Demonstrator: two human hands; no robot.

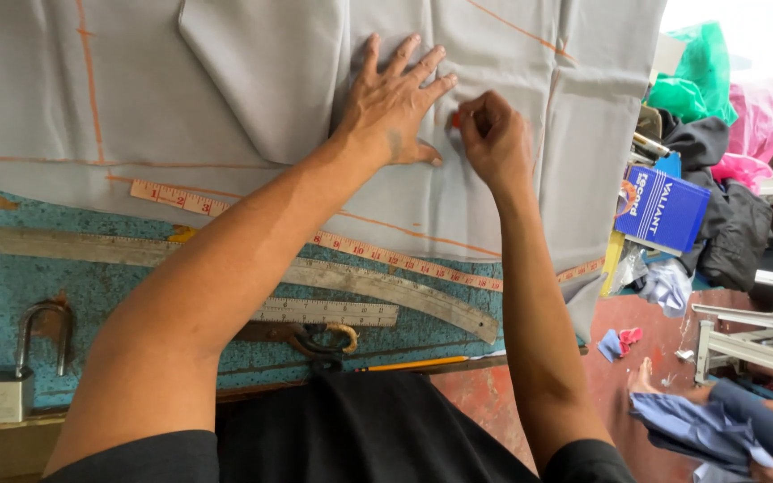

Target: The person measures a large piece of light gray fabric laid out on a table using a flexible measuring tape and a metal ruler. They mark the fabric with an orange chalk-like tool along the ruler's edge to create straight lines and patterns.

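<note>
The left hand [393,109] is lying flat and open on the grey cloth [270,89], fingers spread, pressing it down beside a folded flap [266,72] of the same cloth. The right hand [492,139] is pinching a small piece of red chalk [454,119] between thumb and fingertips, its tip touching the cloth just beside the left thumb and forefinger. The two hands are sitting almost against each other, with the chalk between them.

The cloth is covering the far part of the table [11,286], and orange chalk lines [91,80] are running across it, one straight down the left side and others slanting near the lower edge. A tape measure [369,251] is lying along the cloth's near edge, passing under both forearms. Nearer the person, on the bare blue tabletop, a long curved ruler [136,250] is resting, with a shorter straight ruler [324,312] just below it. Scissors [319,340] are lying partly under the left arm, and a yellow pencil [413,363] is resting at the table's front edge. A padlock [6,376] is standing at the near left corner.

Off to the right, past the table, a blue box [668,210] is leaning among heaped clothes, with green and pink bags [717,89] behind it and scraps of cloth [619,342] scattered on the red floor.
</note>
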